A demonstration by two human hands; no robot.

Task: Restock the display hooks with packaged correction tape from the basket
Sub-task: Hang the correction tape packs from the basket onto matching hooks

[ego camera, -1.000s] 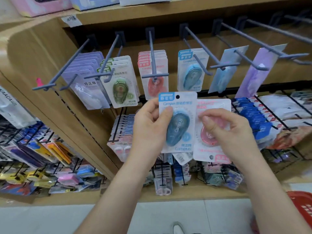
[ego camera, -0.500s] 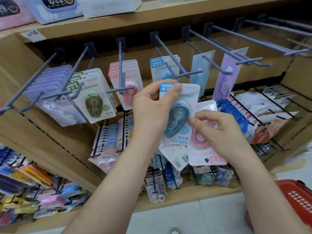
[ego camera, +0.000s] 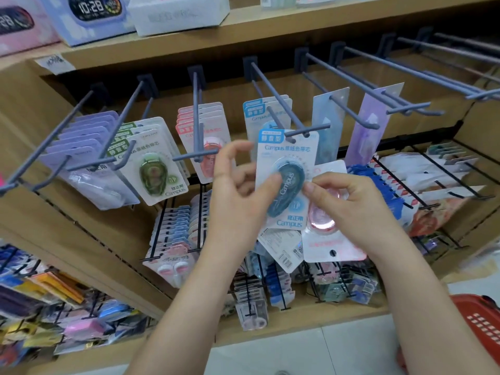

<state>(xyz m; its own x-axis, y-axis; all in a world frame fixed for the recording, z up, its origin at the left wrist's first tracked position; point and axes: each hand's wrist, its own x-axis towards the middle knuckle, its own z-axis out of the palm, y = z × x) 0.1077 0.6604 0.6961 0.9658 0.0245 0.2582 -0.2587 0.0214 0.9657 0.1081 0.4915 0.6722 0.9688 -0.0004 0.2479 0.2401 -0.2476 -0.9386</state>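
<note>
- Red basket: bottom right, low by the shelf.
- Left hand: fingers loosely curled, thumb touching blue pack.
- Right hand: pinching pink pack, partly behind blue one.
- Blue pack: hole at hook tip.

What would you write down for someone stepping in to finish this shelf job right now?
Left hand: thumb rests on the blue correction tape pack, fingers loosely curled beside it, no grip.
Right hand: holds the pink correction tape pack upside down, with a barcode-side pack behind it.
Done: the blue pack's hang hole sits at the tip of the blue-pack hook. I cannot tell if it is fully threaded.
Left: slide it back, hang the pink one on the pink-pack hook, then fetch more from the red basket.
</note>
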